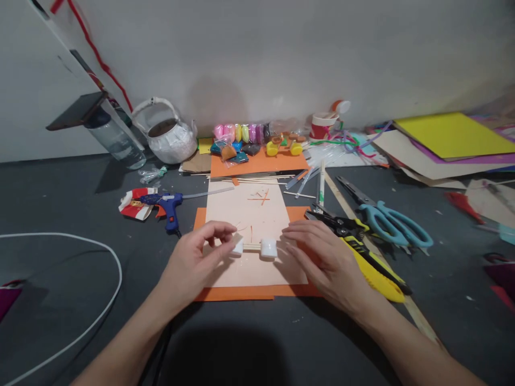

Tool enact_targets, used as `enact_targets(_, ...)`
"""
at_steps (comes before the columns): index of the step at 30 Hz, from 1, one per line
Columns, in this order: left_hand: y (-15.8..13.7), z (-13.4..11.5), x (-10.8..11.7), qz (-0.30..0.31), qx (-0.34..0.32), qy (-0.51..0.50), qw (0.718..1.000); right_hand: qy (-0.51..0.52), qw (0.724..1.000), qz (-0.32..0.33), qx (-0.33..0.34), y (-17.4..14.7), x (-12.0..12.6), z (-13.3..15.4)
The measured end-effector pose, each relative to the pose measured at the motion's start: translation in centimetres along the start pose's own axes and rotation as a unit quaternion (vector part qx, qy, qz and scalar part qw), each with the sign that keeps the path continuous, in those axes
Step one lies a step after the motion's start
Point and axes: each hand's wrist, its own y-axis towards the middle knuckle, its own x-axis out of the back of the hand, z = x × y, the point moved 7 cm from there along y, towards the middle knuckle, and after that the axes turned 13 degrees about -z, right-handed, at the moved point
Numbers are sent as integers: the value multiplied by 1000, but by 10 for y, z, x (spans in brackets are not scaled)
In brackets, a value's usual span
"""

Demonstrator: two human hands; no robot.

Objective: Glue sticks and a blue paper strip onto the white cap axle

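Observation:
On the pale paper sheet (245, 273) in front of me is a small piece made of thin wooden sticks (252, 247) with a white block at each end. My left hand (197, 257) has its thumb and index finger closed at the left white block (237, 248), partly hiding it. My right hand (325, 254) is just right of the right white block (269, 248), apart from it, with fingers spread and nothing in them. Thin orange scraps (258, 199) lie on the paper beyond the hands.
A blue glue gun (167, 203) lies left. Yellow-black pliers (346, 228), a yellow cutter (376, 271) and blue-handled scissors (392, 222) are right. Behind stand a white kettle-shaped pot (173, 140), clay packets (241, 134) and a red-white cup (322, 126). A white cable (116, 262) curves left.

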Motion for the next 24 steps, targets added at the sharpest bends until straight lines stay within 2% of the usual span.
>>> enact_targets(4,-23,13,-13,18,127,-173,977,23,1000,-4,16,0,-2,13)
enact_targets(6,-27,15,-16,24,150,-202,967,37,999,-6,18,-1,-3,21)
enact_targets(9,-29,15,-15,17,144,-208,967,56,998,0,21,0,-2,40)
enact_targets(11,-31,12,-13,9,115,-190,975,69,997,22,3,2,-2,53)
enact_targets(13,-34,9,-14,14,61,-146,987,90,993,63,-46,5,-4,61)
enact_targets(17,-46,-1,-24,71,-81,-45,993,117,973,149,-134,9,-19,65)
enact_targets(21,-47,-7,-24,100,-164,14,981,105,972,178,-113,9,-34,64)
enact_targets(24,-36,-6,-11,85,-179,72,978,89,987,119,-53,7,-34,58)
